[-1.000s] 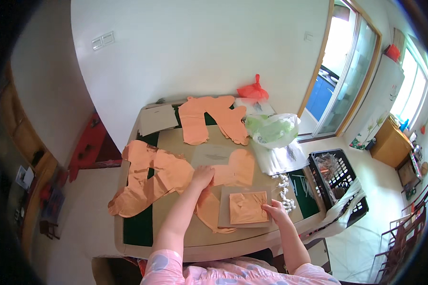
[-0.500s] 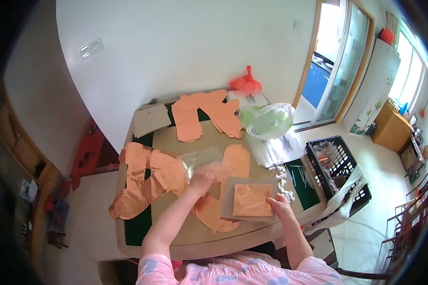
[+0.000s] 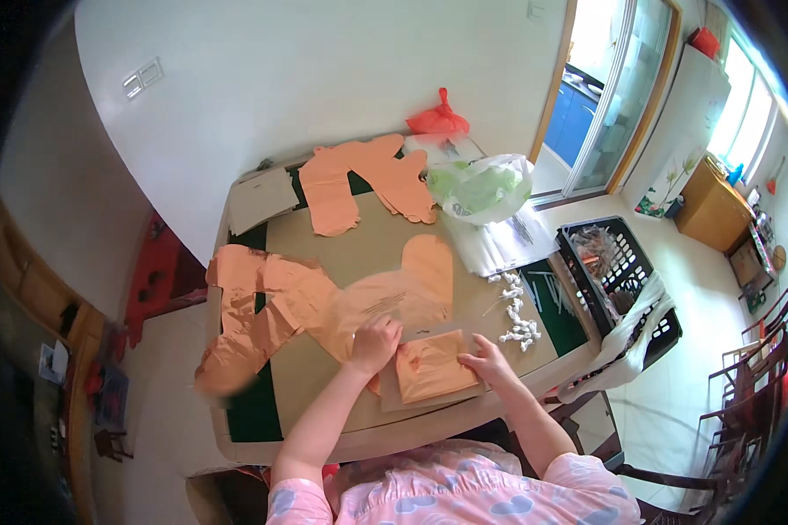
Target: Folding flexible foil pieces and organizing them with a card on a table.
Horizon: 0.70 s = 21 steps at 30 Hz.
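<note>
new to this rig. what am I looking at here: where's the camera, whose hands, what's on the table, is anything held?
There is no machine: a person works with two bare hands. The single view comes from a wide fisheye camera worn on the head and looking down, so straight edges bend near the rim and the forearms enter from below.

The left hand presses on a clear plastic sheet lying over orange cut-out pieces. The right hand rests at the edge of a brown card carrying a small orange square piece. Neither hand lifts anything.

Also on the table: more orange shapes, a plastic bag with green contents, a red bag and small white bits. A black crate stands to the right.
</note>
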{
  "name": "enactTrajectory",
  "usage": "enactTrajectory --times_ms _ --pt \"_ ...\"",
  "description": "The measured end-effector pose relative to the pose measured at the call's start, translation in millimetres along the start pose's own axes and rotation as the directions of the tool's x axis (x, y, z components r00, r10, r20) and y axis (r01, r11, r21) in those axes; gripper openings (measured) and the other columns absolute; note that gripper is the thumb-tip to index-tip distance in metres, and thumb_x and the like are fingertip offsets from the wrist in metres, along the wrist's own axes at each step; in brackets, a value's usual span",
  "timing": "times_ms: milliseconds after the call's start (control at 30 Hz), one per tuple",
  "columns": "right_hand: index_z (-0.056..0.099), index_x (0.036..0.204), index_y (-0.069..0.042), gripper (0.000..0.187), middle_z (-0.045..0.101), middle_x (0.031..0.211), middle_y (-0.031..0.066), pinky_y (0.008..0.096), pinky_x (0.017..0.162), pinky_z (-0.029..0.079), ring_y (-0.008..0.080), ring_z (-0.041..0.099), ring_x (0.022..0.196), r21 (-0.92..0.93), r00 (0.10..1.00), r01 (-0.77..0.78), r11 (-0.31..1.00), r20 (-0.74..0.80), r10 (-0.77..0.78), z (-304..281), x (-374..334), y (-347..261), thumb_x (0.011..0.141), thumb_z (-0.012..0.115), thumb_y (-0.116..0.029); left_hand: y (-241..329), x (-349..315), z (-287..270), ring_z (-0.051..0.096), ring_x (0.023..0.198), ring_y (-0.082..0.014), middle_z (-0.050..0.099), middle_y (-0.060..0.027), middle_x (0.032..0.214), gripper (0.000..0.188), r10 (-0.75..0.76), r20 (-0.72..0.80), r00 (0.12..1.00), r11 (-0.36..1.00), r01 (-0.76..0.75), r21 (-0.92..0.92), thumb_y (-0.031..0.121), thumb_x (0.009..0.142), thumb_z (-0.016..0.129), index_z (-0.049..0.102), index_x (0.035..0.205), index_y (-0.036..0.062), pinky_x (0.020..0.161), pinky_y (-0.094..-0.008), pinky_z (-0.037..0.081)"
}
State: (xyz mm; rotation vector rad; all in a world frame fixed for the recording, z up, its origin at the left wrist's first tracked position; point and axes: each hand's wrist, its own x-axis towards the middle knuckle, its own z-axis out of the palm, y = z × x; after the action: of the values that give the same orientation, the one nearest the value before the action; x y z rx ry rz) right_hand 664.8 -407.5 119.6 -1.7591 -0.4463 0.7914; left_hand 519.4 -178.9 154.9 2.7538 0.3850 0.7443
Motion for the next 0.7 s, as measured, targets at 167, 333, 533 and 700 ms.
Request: enactTrajectory --times_ms 167,333,533,700 --pt "0.012 0.151 -0.005 0.093 0.058 0.071 0.0028 0.0237 0.048 0.039 0.0081 0.051 0.059 0.056 0.990 0.009 0.998 0.140 -0.017 26 -5 -16 0.082 0.073 -0.009 0 -12 -1 0.061 0.081 -0.0244 0.061 -0.0058 0.080 0.010 0.024 -0.025 0.999 1.000 -0.024 -0.008 0.016 0.081 0.064 0.065 0.076 0.0085 0.071 -0.0358 0.052" --pt "0.007 0.152 -0.006 0.095 0.059 0.072 0.0027 0.0236 0.050 0.041 0.0083 0.052 0.061 0.073 0.985 0.005 0.997 0.172 -0.017 23 -3 -22 0.082 0.072 -0.007 6 -16 -5 0.060 0.081 -0.0231 0.062 -0.0040 0.079 0.005 0.073 -0.065 0.995 0.997 -0.075 -0.031 0.014 0.080 0.066 0.066 0.078 0.0095 0.073 -0.0341 0.052" --pt "0.009 0.153 -0.010 0.092 0.058 0.076 0.0025 0.0229 0.054 0.042 0.0074 0.052 0.064 0.054 0.969 -0.002 0.999 0.248 -0.011 26 -11 -41 0.084 0.070 -0.005 -8 -21 1 0.061 0.083 -0.0222 0.064 -0.0031 0.083 0.005 -0.029 -0.092 0.995 0.998 0.024 -0.055 0.014 0.079 0.067 0.067 0.079 0.0096 0.071 -0.0345 0.052" --pt "0.008 0.153 -0.012 0.094 0.055 0.070 0.0006 0.0227 0.047 0.036 0.0059 0.048 0.057 0.060 0.973 -0.002 0.998 0.229 -0.012 23 -5 -39 0.084 0.071 -0.006 1 -22 -6 0.061 0.083 -0.0219 0.064 -0.0027 0.083 0.005 0.049 -0.093 0.994 0.996 -0.056 -0.073 0.015 0.080 0.068 0.068 0.080 0.0102 0.069 -0.0343 0.053"
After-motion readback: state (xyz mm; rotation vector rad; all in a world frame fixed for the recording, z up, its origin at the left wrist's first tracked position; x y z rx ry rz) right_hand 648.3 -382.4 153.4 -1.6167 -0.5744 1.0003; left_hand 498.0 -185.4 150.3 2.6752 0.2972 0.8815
